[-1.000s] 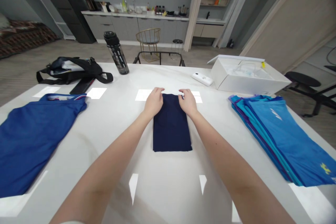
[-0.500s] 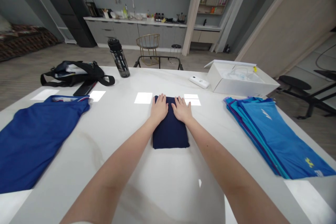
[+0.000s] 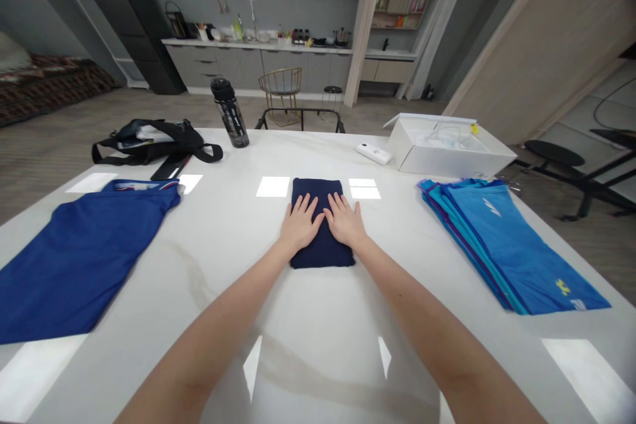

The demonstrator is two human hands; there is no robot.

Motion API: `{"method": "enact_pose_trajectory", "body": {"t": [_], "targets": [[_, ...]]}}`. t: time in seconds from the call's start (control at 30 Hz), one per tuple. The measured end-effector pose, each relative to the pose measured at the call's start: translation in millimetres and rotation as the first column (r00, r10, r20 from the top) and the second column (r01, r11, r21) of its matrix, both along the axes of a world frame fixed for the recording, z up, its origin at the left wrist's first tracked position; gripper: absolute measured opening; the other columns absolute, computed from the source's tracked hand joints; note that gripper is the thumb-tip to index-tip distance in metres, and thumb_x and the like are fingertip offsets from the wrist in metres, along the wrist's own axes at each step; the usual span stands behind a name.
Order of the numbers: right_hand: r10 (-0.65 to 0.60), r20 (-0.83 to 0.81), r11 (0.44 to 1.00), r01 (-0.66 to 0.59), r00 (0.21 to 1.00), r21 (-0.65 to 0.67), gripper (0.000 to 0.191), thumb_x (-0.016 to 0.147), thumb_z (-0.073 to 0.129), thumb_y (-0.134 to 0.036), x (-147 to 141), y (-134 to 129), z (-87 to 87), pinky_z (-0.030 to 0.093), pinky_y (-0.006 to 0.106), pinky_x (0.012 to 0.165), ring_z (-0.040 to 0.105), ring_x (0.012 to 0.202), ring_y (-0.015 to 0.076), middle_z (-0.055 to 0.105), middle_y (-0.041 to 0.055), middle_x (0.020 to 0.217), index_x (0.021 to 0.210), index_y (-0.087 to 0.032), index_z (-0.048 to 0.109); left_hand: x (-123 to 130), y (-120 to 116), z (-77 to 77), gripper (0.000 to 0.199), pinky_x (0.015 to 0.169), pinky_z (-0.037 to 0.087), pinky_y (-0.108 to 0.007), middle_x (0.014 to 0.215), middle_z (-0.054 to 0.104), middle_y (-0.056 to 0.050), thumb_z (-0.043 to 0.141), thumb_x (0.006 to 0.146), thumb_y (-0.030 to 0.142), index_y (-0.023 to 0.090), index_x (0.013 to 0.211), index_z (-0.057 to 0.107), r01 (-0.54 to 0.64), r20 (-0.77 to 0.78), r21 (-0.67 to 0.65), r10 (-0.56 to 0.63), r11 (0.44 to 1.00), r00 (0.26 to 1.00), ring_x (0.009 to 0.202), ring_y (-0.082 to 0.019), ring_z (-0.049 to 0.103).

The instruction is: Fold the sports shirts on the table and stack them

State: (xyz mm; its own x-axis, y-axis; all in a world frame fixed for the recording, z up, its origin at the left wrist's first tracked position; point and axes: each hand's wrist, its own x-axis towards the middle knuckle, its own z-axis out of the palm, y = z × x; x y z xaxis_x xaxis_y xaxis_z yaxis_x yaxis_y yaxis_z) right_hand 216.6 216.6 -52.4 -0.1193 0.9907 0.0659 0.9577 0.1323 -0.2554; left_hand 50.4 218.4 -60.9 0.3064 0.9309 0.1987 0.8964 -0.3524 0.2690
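Folded navy cloth (image 3: 322,244) beneath both flattened hands (image 3: 299,225) (image 3: 344,220), far edge uncovered.

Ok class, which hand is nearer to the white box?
Right. The right hand lies on the navy cloth, left of the white box; the left hand lies there too, farther left.

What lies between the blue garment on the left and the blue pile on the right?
The folded navy cloth, with the left hand and right hand flat on top, as the head view shows.
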Motion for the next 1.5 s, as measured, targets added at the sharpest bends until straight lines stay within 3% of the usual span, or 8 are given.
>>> {"method": "enact_pose_trajectory", "body": {"t": [0.17,0.3,0.47,0.6,0.7,0.87,1.07,1.5], "targets": [[0.083,0.011,0.996,-0.083,0.996,0.032,0.058,0.105,0.024,-0.03,-2.0,-19.1,7.0,0.012,0.056,0.124,0.018,0.155,0.0268,0.023,0.0146,0.167,0.16,-0.01,0.03,8.0,-23.9,5.0,0.056,0.126,0.02,-0.049,0.164,0.032,-0.017,0.027,0.105,0.031,0.007,0.155,0.037,0.106,-0.042,0.117,-0.102,0.987,0.994,0.154,-0.027,0.025],[0.184,-0.118,0.983,-0.182,0.976,0.031,0.057,0.103,0.029,-0.027,4.5,-46.7,-0.5,0.018,0.051,0.124,0.023,0.154,0.0252,0.028,0.0132,0.165,0.158,-0.012,0.034,3.2,-49.1,5.7,0.054,0.124,0.027,-0.047,0.163,0.034,-0.014,0.029,0.106,0.028,0.01,0.157,0.033,0.25,-0.016,0.01,-0.25,0.968,0.968,0.153,-0.025,0.026],[0.008,-0.413,0.992,0.045,0.911,0.117,0.041,0.095,0.047,-0.03,38.3,-73.6,5.6,0.044,0.038,0.108,0.061,0.122,0.0231,0.065,0.0134,0.135,0.128,-0.016,0.067,-21.7,-75.3,17.9,0.053,0.125,0.026,-0.049,0.161,0.039,-0.012,0.036,0.106,0.04,0.017,0.154,0.041,0.3,0.057,-0.008,-0.299,0.954,0.953,0.151,-0.023,0.033],[-0.162,-0.468,0.981,0.091,0.869,-0.171,0.022,0.086,0.059,-0.031,59.1,-104.4,24.3,0.053,0.031,0.077,0.067,0.071,0.0191,0.075,0.0037,0.082,0.091,-0.021,0.078,-26.4,-96.8,24.7,0.045,0.125,0.028,-0.046,0.154,0.051,-0.01,0.044,0.104,0.04,0.022,0.145,0.053,0.361,0.078,0.009,-0.361,0.932,0.929,0.144,-0.021,0.045],[-0.155,-0.492,0.952,-0.003,0.857,-0.305,0.019,0.082,0.065,-0.034,62.3,-125.9,30.4,0.048,0.027,0.065,0.063,0.062,0.016,0.074,0.0016,0.076,0.085,-0.021,0.077,-18.2,-108.8,25.1,0.039,0.121,0.032,-0.045,0.147,0.057,-0.008,0.05,0.102,0.037,0.023,0.136,0.06,0.379,0.06,0.016,-0.38,0.925,0.923,0.136,-0.022,0.052],[-0.143,-0.553,0.974,0.016,0.821,-0.227,0.024,0.079,0.07,-0.037,50.4,-140.4,21.8,0.045,0.026,0.063,0.059,0.061,0.0146,0.071,-0.001,0.076,0.096,-0.021,0.074,-0.2,-117.0,25.1,0.031,0.11,0.041,-0.043,0.14,0.062,-0.008,0.053,0.1,0.029,0.024,0.129,0.064,0.389,0.009,0.024,-0.389,0.921,0.921,0.129,-0.023,0.055],[-0.156,-0.574,0.986,0.095,0.804,-0.135,0.013,0.082,0.066,-0.033,41.8,-147.7,18.3,0.044,0.027,0.07,0.064,0.069,0.0167,0.071,-0.0007,0.074,0.081,-0.022,0.072,4.1,-118.8,18.5,0.03,0.107,0.044,-0.043,0.136,0.065,-0.008,0.053,0.1,0.028,0.022,0.126,0.066,0.307,0.011,0.06,-0.308,0.95,0.951,0.127,-0.023,0.058],[-0.009,-0.21,1.0,0.008,0.978,-0.007,0.016,0.094,0.059,-0.029,46.0,-155.6,33.3,0.047,0.028,0.082,0.065,0.088,0.0189,0.068,0.0054,0.093,0.086,-0.021,0.071,-4.0,-135.2,16.7,0.049,0.123,0.029,-0.049,0.156,0.046,-0.012,0.047,0.103,0.037,0.018,0.148,0.049,0.306,-0.021,0.065,-0.305,0.95,0.952,0.146,-0.026,0.041]]}}
